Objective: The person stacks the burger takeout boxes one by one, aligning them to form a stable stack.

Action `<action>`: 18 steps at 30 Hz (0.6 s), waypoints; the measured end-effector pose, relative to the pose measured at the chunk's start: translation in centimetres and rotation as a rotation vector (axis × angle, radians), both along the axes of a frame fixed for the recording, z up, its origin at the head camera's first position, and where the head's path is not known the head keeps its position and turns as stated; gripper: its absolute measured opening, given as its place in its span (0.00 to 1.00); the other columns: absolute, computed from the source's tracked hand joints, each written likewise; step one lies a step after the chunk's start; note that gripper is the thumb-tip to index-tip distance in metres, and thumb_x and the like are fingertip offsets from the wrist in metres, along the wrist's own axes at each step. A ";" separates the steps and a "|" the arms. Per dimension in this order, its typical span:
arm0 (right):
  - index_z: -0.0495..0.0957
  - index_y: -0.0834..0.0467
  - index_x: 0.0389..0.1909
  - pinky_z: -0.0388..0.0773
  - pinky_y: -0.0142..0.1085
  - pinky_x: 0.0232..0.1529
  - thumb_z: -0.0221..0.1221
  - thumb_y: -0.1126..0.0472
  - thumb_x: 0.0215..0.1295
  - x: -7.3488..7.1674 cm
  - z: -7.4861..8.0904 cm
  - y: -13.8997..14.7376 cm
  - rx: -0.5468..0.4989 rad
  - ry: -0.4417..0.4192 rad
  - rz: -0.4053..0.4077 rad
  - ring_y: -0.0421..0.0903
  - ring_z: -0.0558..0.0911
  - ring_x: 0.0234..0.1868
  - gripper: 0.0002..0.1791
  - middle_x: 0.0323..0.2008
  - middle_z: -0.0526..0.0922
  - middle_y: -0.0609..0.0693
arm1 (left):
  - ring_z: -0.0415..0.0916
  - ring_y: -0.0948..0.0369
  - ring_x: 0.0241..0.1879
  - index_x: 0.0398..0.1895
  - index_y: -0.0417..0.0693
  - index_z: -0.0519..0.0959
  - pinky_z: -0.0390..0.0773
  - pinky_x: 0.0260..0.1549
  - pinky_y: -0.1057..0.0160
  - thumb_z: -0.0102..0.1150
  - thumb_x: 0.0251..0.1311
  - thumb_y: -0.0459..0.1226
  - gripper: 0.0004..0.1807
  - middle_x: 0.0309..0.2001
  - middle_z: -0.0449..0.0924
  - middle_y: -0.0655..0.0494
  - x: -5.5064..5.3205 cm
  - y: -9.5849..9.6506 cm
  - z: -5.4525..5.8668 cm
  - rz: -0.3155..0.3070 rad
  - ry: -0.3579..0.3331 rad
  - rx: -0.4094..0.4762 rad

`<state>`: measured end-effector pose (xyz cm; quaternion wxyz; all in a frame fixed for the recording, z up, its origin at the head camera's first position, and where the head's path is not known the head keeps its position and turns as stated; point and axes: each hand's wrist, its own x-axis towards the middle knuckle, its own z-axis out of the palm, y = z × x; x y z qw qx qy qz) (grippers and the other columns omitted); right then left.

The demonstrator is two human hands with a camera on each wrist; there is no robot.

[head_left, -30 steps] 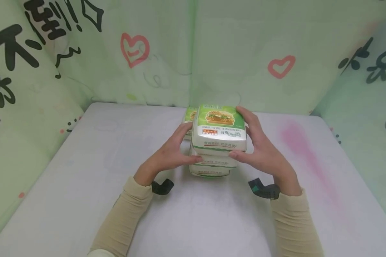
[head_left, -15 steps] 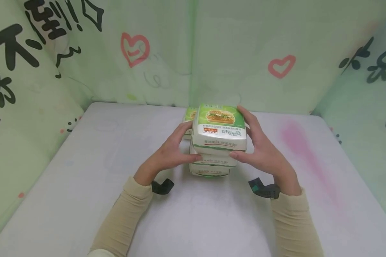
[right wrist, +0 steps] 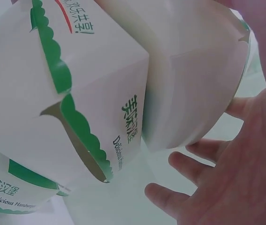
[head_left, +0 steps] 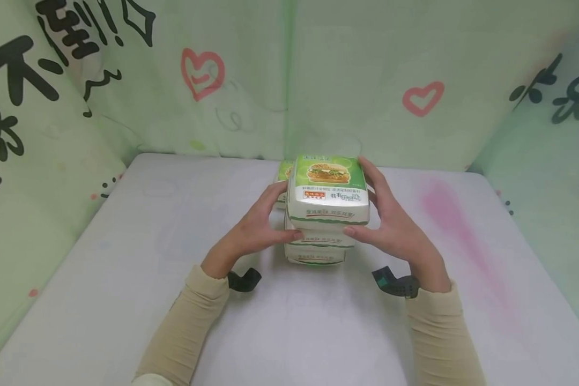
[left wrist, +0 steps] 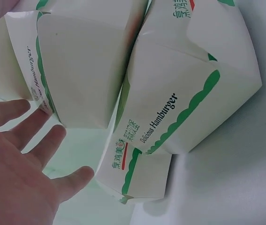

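Several white-and-green hamburger boxes stand piled up in the middle of the table. The top hamburger box (head_left: 328, 187), with a burger picture on its lid, is gripped between both hands. My left hand (head_left: 248, 228) is at its left side, thumb across the front, fingertips at the edge of the box. My right hand (head_left: 395, 228) grips the right side, thumb at the lower front corner and fingers reaching behind. Below it sits a middle box (left wrist: 170, 89), offset from the top one, then a bottom box (head_left: 318, 258). In the right wrist view, the middle box's flap gapes at a corner.
Another hamburger box (head_left: 283, 171) shows behind the pile on the left, mostly hidden. The white table (head_left: 299, 332) has a pink smear (head_left: 444, 209) on the right. Green cloth walls (head_left: 347, 64) with hearts and black writing stand behind and at both sides.
Both hands stay in place around the top box. The box has tipped or shifted very slightly; little else differs.
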<state>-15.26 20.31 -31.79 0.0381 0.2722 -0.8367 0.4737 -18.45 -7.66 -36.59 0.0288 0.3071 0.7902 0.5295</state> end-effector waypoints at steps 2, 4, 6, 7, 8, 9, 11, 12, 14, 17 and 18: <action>0.39 0.39 0.79 0.51 0.62 0.74 0.70 0.64 0.51 0.0 0.0 0.0 0.002 -0.004 -0.002 0.46 0.47 0.79 0.62 0.78 0.46 0.42 | 0.55 0.62 0.72 0.75 0.62 0.58 0.56 0.72 0.42 0.77 0.48 0.42 0.51 0.72 0.59 0.60 0.0 0.0 0.0 0.001 -0.003 -0.004; 0.39 0.39 0.79 0.51 0.62 0.74 0.70 0.64 0.52 0.0 0.0 0.0 0.002 -0.010 -0.003 0.47 0.46 0.79 0.62 0.78 0.45 0.42 | 0.54 0.62 0.72 0.75 0.62 0.58 0.56 0.72 0.42 0.77 0.48 0.42 0.51 0.72 0.58 0.60 0.0 0.0 0.1 0.002 -0.005 -0.009; 0.38 0.39 0.79 0.51 0.62 0.74 0.70 0.64 0.52 0.0 -0.1 -0.1 -0.002 -0.016 0.001 0.47 0.47 0.79 0.62 0.78 0.45 0.42 | 0.54 0.62 0.73 0.75 0.62 0.57 0.56 0.72 0.43 0.77 0.48 0.42 0.52 0.73 0.58 0.59 0.1 0.0 0.1 -0.003 -0.009 -0.010; 0.38 0.40 0.79 0.51 0.62 0.74 0.70 0.65 0.52 -0.1 -0.1 -0.1 -0.007 -0.018 0.005 0.47 0.47 0.79 0.62 0.78 0.45 0.42 | 0.54 0.62 0.73 0.75 0.63 0.57 0.56 0.73 0.43 0.77 0.48 0.42 0.52 0.73 0.57 0.60 0.1 -0.1 0.1 -0.005 -0.011 -0.010; 0.38 0.40 0.79 0.51 0.62 0.74 0.70 0.65 0.52 0.0 -0.2 0.0 -0.009 -0.021 0.007 0.47 0.47 0.78 0.62 0.78 0.45 0.42 | 0.53 0.62 0.73 0.75 0.63 0.57 0.56 0.73 0.43 0.77 0.48 0.42 0.52 0.73 0.57 0.60 0.1 0.0 0.1 -0.008 -0.013 -0.010; 0.38 0.40 0.79 0.51 0.62 0.74 0.70 0.65 0.52 -0.1 -0.2 0.0 -0.012 -0.022 0.009 0.47 0.47 0.78 0.62 0.78 0.45 0.42 | 0.53 0.62 0.73 0.76 0.63 0.56 0.56 0.72 0.43 0.77 0.48 0.42 0.52 0.73 0.57 0.60 0.1 0.0 0.1 -0.011 -0.014 -0.008; 0.38 0.42 0.79 0.51 0.62 0.73 0.70 0.66 0.52 -0.1 -0.2 0.0 -0.020 -0.021 0.016 0.47 0.48 0.78 0.63 0.78 0.46 0.43 | 0.53 0.62 0.72 0.76 0.63 0.56 0.56 0.72 0.42 0.77 0.47 0.42 0.53 0.73 0.57 0.60 0.1 -0.1 0.0 -0.016 -0.012 -0.002; 0.38 0.42 0.79 0.51 0.62 0.73 0.70 0.66 0.52 -0.1 -0.2 0.0 -0.021 -0.020 0.017 0.47 0.48 0.78 0.63 0.78 0.46 0.43 | 0.53 0.62 0.72 0.76 0.64 0.56 0.56 0.72 0.42 0.77 0.47 0.42 0.53 0.73 0.57 0.60 0.1 -0.1 0.0 -0.016 -0.007 -0.001; 0.38 0.42 0.79 0.51 0.62 0.73 0.71 0.66 0.51 -0.1 -0.2 0.0 -0.021 -0.016 0.016 0.47 0.47 0.78 0.63 0.78 0.46 0.43 | 0.53 0.62 0.72 0.76 0.64 0.55 0.56 0.72 0.42 0.77 0.47 0.42 0.54 0.73 0.57 0.60 0.1 -0.1 0.0 -0.017 -0.005 0.005; 0.38 0.42 0.79 0.51 0.62 0.74 0.71 0.66 0.51 -0.1 -0.3 0.0 -0.022 -0.019 0.011 0.46 0.46 0.79 0.63 0.78 0.45 0.42 | 0.53 0.63 0.73 0.76 0.66 0.54 0.57 0.72 0.43 0.78 0.47 0.42 0.54 0.73 0.56 0.61 0.1 -0.2 0.0 -0.012 -0.003 -0.001; 0.38 0.42 0.79 0.51 0.62 0.74 0.71 0.66 0.51 -0.1 -0.3 0.1 -0.021 -0.022 0.011 0.46 0.46 0.79 0.63 0.78 0.45 0.42 | 0.52 0.63 0.73 0.76 0.67 0.54 0.57 0.72 0.43 0.77 0.47 0.43 0.55 0.73 0.56 0.61 0.0 -0.2 0.0 -0.012 -0.002 -0.003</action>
